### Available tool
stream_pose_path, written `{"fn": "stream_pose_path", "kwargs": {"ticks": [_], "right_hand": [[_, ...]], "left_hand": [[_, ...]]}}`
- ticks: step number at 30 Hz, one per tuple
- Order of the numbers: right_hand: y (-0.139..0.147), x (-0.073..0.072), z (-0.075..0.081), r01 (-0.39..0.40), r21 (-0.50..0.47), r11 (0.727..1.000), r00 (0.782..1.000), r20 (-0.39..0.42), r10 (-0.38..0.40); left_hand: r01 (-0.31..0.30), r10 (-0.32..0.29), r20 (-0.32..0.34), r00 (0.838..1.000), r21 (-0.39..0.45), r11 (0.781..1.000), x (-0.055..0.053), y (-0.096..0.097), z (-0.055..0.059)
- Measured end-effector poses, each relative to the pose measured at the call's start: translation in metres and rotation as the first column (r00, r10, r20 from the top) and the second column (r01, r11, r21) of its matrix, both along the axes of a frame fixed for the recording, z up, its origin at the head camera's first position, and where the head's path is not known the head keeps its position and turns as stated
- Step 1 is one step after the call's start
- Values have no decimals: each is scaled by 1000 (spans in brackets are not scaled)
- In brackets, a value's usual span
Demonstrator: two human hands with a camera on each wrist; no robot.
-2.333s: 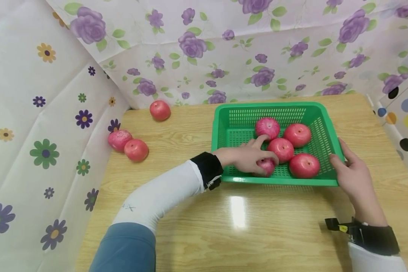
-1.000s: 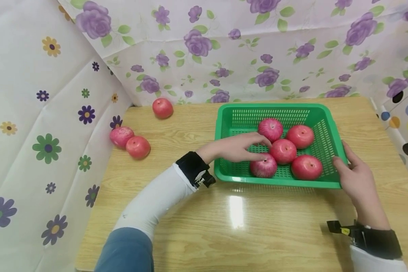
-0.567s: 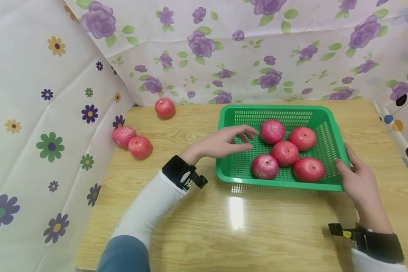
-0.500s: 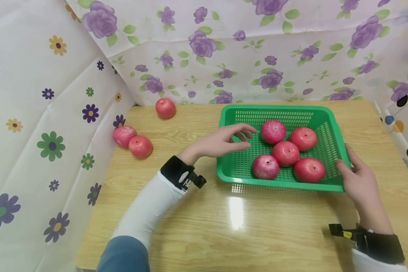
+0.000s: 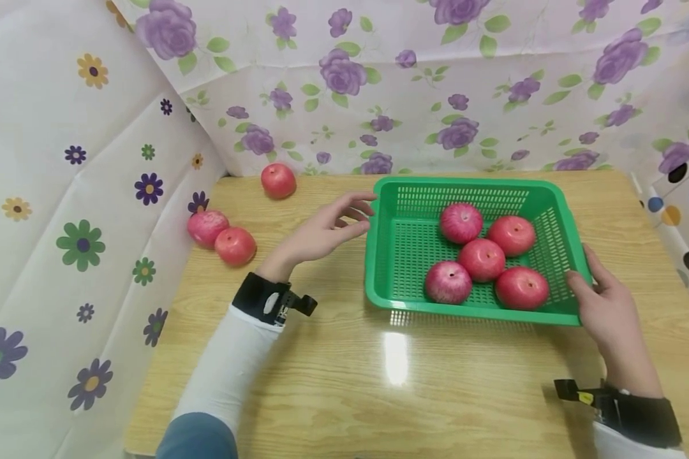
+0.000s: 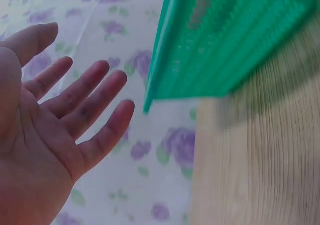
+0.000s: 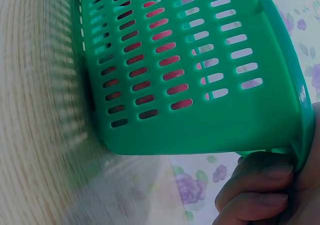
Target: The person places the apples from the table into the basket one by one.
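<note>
My left hand (image 5: pixel 324 231) hovers at the left rim of a green plastic basket (image 5: pixel 370 268), its fingers spread and loosely bent around nothing. The left wrist view shows the bare palm (image 6: pixel 40 140) beside the basket's outer wall (image 6: pixel 210 60). With thumb over the rim and fingers curled beneath it, my right hand (image 5: pixel 608 306) grips the basket's right end; the curled fingers (image 7: pixel 255 185) show in the right wrist view. Several red apples lie in the basket, among them a streaked dark one (image 5: pixel 448 282) at front left and a streaked one (image 5: pixel 461 223) at the back.
Two more apples, a mottled one (image 5: pixel 207 229) and a plain red one (image 5: pixel 235 247), sit side by side at the table's left edge. Another apple (image 5: pixel 278 181) stands near the back wall. Flowered sheets (image 5: pixel 344 121) border the wooden table (image 5: pixel 344 382) behind and at left.
My left hand has let go of the streaked dark apple at the basket's front left and moved left, out over the rim. The right hand keeps its grip on the basket.
</note>
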State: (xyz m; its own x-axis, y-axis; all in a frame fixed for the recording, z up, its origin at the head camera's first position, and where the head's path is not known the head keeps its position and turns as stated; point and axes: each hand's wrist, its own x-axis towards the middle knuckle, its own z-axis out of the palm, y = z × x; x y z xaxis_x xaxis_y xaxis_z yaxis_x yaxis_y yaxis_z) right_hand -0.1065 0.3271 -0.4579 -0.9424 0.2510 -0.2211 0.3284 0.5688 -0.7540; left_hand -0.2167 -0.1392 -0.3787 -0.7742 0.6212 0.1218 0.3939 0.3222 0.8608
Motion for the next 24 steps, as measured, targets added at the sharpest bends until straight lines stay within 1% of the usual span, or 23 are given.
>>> {"fn": "stream_pose_path", "kwargs": {"ticks": [4, 8, 11, 13, 15, 17, 19, 21, 22, 24], "right_hand": [[1, 0, 0, -3, -4, 1000, 1000, -7, 3], [3, 2, 0, 3, -13, 1000, 1000, -7, -3], [3, 3, -1, 9, -5, 1000, 1000, 2, -9], [2, 2, -1, 9, 8, 1000, 1000, 6, -9], [1, 1, -1, 9, 13, 1000, 1000, 8, -9], [0, 1, 0, 8, 14, 1000, 1000, 11, -8], [-1, 1, 1, 6, 14, 1000, 1000, 12, -6], [-1, 1, 1, 6, 11, 1000, 1000, 12, -6], [-1, 1, 1, 5, 12, 1000, 1000, 11, -5], [-1, 1, 2, 6, 17, 1000, 1000, 8, -6]], "left_hand": [[-89, 87, -45, 995, -39, 995, -3, -25, -9], [-161, 156, -63, 986, -85, 983, -3, -49, -17], [-224, 209, -108, 972, -149, 963, -1, -69, -23], [-284, 253, -165, 953, -200, 938, 1, -84, -27], [-355, 294, -246, 923, -259, 898, 2, -100, -32], [-426, 321, -339, 884, -305, 852, 4, -116, -36], [-488, 329, -425, 844, -349, 800, 5, -132, -41], [-537, 324, -491, 809, -392, 747, 6, -147, -45], [-555, 322, -508, 799, -415, 721, 8, -155, -47], [-575, 314, -522, 793, -470, 670, 11, -168, -50]]}}
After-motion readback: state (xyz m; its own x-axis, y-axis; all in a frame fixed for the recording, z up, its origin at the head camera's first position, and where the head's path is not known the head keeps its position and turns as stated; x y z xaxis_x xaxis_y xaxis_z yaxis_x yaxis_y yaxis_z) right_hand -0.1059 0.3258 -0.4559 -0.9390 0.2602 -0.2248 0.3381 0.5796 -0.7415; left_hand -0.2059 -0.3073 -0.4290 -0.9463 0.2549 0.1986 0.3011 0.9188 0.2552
